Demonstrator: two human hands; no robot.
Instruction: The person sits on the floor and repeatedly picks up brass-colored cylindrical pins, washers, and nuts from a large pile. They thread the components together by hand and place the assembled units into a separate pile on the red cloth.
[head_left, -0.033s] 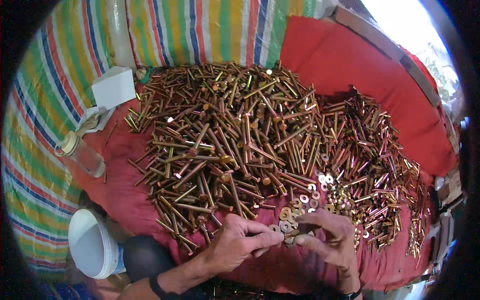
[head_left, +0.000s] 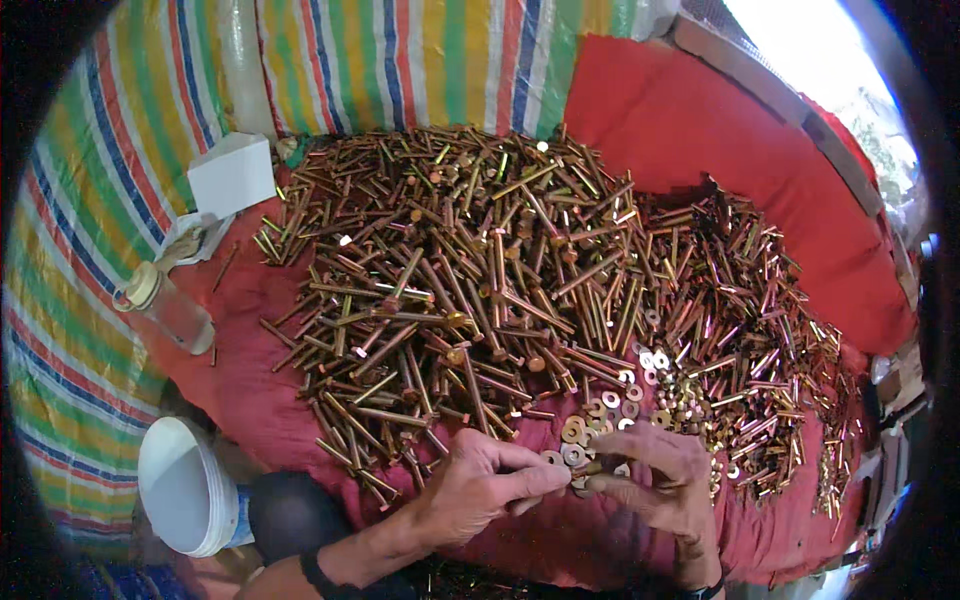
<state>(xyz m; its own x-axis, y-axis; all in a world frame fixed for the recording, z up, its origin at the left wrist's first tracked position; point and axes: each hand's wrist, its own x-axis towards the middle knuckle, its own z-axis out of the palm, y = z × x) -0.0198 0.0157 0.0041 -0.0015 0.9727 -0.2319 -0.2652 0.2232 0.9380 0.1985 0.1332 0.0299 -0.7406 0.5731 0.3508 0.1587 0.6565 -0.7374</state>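
Note:
My left hand [head_left: 480, 485] is closed in a pinch, thumb over index finger. From its fingertips a small brownish piece of metal, seemingly the end of a bolt [head_left: 590, 466], points to the right; most of it is hidden. Close by on the right, my right hand [head_left: 660, 475] curves around that end with thumb and fingers apart. Its fingertips are blurred, and whether they touch the metal I cannot tell. Flat washers [head_left: 573, 430] lie loose just beyond both hands. A cluster of small brassy nuts [head_left: 685, 395] sits beyond my right hand.
A large heap of bolts [head_left: 450, 300] covers the red cloth [head_left: 240, 350], with smaller bolts [head_left: 745, 290] to the right. At left are a clear bottle [head_left: 170, 315], a white box [head_left: 232, 178] and a white bucket [head_left: 180, 490]. Striped sheeting [head_left: 380, 60] hangs behind.
The right fingers have shifted slightly left, toward the left fingertips. My left hand stays nearly in place, and the view has moved a little.

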